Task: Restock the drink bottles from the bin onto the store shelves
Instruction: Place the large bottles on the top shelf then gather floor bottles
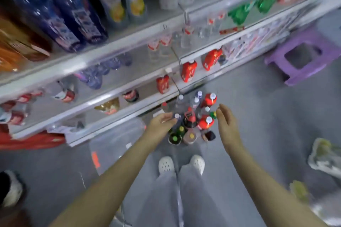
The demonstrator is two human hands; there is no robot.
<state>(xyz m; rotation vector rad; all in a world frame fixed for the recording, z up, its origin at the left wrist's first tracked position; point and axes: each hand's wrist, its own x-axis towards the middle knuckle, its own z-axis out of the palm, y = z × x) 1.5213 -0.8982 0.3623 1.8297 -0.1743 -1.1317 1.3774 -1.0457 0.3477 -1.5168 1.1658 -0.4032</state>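
Observation:
A cluster of drink bottles [191, 118] stands on the grey floor in front of the shelves, among them red ones with white caps [205, 122], clear ones and dark ones. My left hand [162, 122] hovers at the cluster's left side, fingers relaxed, next to a clear bottle's white cap [177, 115]. My right hand [226, 118] hangs at the cluster's right side with straight fingers, holding nothing. The white store shelves [114, 97] carry red, clear and blue bottles. The picture is blurred.
A clear plastic bin [114, 140] lies on the floor left of the bottles. A purple stool [302, 57] stands at the right by the shelf end. Bags lie at the right edge [324, 156]. My feet in white shoes [181, 164] are just behind the bottles.

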